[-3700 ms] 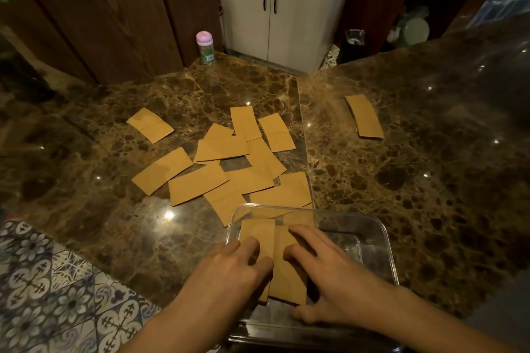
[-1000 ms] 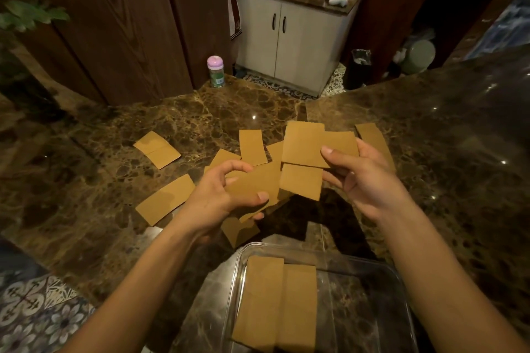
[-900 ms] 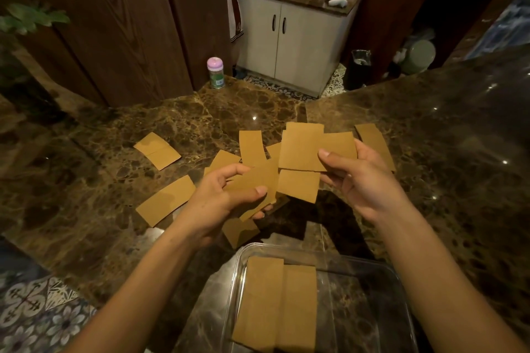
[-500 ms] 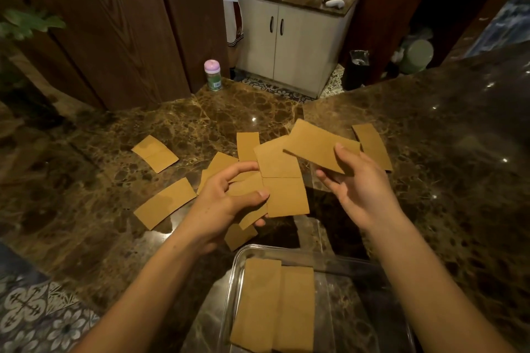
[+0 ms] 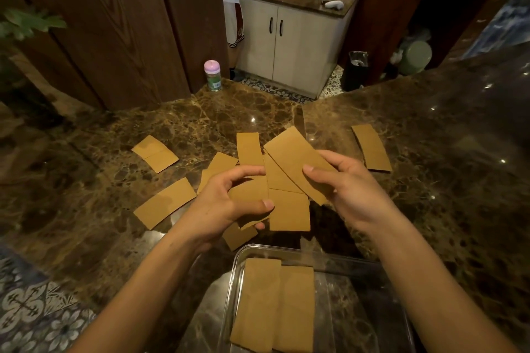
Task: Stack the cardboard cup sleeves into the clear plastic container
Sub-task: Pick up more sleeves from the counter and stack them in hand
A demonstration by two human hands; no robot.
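While two sleeves (image 5: 272, 304) line the container (image 5: 329, 254), both hands (image 5: 223, 209) (image 5: 352, 195) grip sleeves (image 5: 289, 209).

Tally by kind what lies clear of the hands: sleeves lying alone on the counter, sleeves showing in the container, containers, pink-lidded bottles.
Sleeves alone on the counter: 3
Sleeve tops showing in the container: 2
Clear containers: 1
Pink-lidded bottles: 1
Total: 7
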